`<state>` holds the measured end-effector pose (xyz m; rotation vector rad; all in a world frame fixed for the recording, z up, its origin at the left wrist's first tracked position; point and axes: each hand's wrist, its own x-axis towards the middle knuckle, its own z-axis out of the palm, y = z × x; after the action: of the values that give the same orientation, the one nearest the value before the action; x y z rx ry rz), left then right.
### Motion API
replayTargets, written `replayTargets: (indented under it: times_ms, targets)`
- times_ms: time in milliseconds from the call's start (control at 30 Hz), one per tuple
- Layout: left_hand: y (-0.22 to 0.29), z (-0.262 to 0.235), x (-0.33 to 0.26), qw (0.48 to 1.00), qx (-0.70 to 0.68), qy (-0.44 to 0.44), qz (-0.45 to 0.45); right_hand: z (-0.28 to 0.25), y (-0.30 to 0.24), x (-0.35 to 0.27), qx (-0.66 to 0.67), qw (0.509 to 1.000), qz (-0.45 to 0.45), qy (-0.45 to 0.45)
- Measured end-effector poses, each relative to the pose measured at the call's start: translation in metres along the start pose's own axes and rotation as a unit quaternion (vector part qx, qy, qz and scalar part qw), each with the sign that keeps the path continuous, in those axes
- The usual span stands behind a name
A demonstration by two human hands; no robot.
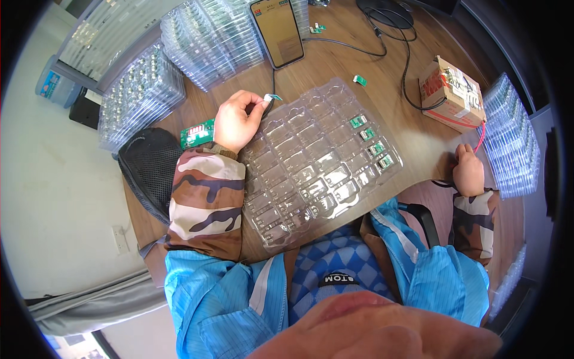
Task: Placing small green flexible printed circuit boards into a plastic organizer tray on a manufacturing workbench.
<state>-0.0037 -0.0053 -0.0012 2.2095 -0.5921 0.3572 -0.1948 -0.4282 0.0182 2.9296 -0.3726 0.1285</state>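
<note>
Between the thumb and fingertips of my left hand (239, 122) is a small green-and-white circuit board (274, 97). A black cable runs down beside these fingertips; whether it joins the board I cannot tell. Beneath my wrist lies a larger green circuit board (197, 133). A clear plastic tray (299, 158) spreads out to the right of this hand, with several small green boards (376, 148) in its right-hand pockets. My right hand (468, 172) is closed at the table's right side. A red wire (481, 136) runs from the cardboard box into its curled fingers, which hide the wire's end.
A phone (278, 33) stands upright before stacked clear trays (209, 42). More tray stacks rise at left and right (511, 137). The small cardboard box (452, 94) sits far right. A loose green board (359, 79) lies behind the tray; a black mesh pouch (152, 170) is at left.
</note>
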Motion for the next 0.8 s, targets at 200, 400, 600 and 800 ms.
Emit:
replayTargets:
  times_ms: [200,400,600,800]
  targets:
    - [0.001,-0.002,0.000,1.000,0.005,0.003,0.004,0.003,0.003,0.000,0.038,0.999,0.017,0.003]
    - [-0.001,0.000,0.000,1.000,0.003,0.003,0.007,0.000,0.010,-0.003,0.088,0.995,-0.026,-0.025]
    - [-0.001,-0.001,0.000,1.000,0.003,0.000,0.008,0.006,0.015,0.000,0.039,0.997,-0.041,-0.056]
    - [-0.003,-0.002,0.001,1.000,-0.003,-0.001,0.006,0.007,0.017,-0.001,0.018,0.998,-0.038,-0.055]
